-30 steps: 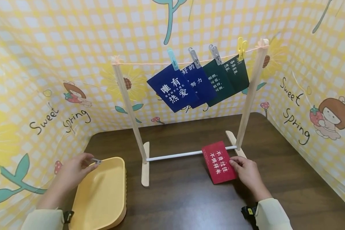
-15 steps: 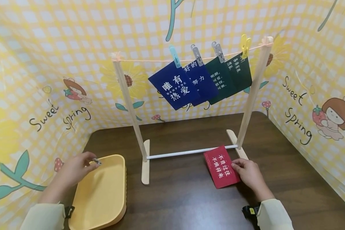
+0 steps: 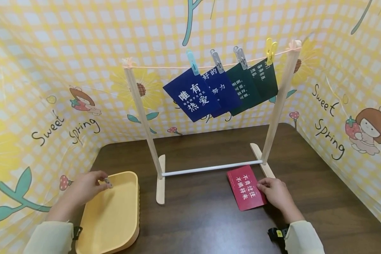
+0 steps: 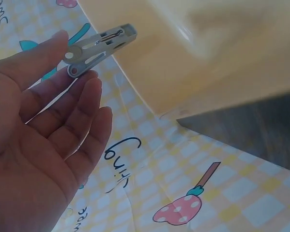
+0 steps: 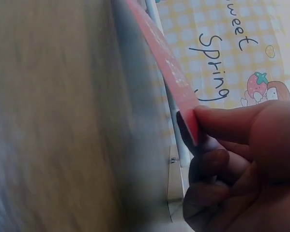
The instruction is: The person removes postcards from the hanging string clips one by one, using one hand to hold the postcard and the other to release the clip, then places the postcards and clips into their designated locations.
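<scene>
Between thumb and forefinger, my left hand (image 3: 87,187) pinches a grey clothespin (image 4: 103,48) by its handle ends, over the far left part of the yellow tray (image 3: 134,211). My right hand (image 3: 276,192) pinches the right edge of a red card (image 3: 246,188) with white characters, low over the table in front of the rack's right foot. In the right wrist view the red card (image 5: 166,63) is seen nearly edge-on, with the thumb on one face. On the string (image 3: 158,67) hang two blue cards (image 3: 192,95) and two green cards (image 3: 246,91), held by clothespins.
The wooden rack has a left post (image 3: 143,120), a right post (image 3: 277,109) and a low white bar (image 3: 209,169). Its feet stand on the dark table (image 3: 190,218). A checked cloth (image 3: 111,28) rises behind and at both sides.
The red card and my right hand have come slightly nearer and to the right, the card sinking away from the white bar. The clothespin in my left hand has tipped downward.
</scene>
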`<state>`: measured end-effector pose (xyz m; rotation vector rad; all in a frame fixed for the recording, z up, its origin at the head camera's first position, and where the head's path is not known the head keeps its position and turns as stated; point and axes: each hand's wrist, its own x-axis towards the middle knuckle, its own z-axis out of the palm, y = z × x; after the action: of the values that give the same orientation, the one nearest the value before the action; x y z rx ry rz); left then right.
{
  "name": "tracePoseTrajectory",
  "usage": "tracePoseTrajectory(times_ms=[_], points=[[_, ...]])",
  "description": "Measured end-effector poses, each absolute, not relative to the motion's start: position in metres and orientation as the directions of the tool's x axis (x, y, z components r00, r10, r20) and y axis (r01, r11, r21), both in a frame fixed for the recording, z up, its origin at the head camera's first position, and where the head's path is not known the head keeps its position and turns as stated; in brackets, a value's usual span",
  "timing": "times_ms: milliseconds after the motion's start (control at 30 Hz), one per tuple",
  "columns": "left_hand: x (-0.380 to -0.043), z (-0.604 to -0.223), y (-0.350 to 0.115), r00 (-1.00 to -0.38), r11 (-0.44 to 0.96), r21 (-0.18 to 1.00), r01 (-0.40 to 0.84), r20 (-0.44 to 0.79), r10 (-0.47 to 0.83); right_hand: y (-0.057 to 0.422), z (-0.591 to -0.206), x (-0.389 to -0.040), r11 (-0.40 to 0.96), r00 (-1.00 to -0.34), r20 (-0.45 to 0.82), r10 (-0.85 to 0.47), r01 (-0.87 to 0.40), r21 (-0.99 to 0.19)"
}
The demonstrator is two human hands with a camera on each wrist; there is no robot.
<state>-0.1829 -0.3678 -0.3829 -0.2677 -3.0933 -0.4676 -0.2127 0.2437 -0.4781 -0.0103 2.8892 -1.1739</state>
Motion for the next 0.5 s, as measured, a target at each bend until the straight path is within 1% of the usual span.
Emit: tracePoseTrajectory(times_ms=[100,233,500], points=[[-0.183,-0.383,-0.3679,-0.985,0.936,0.31,0.168,0.021,0.17,0.2449,-0.4776,-0.213,0.718,-0.999,-0.012,-0.03,-0.013,-0.696],[-0.1844,-0.3855,-0.368,-0.986,0.929,0.333,0.159,0.008,0.166,0.2461,-0.4767,-0.2127,0.723,-0.999,-0.033,-0.035,-0.003,-0.691],[-0.19,-0.3925,-0.3708,-0.98,0.934,0.304,0.186,-0.01,0.199,0.2475,-0.4767,-0.2119,0.726,-0.998,-0.057,-0.035,0.014,-0.687]])
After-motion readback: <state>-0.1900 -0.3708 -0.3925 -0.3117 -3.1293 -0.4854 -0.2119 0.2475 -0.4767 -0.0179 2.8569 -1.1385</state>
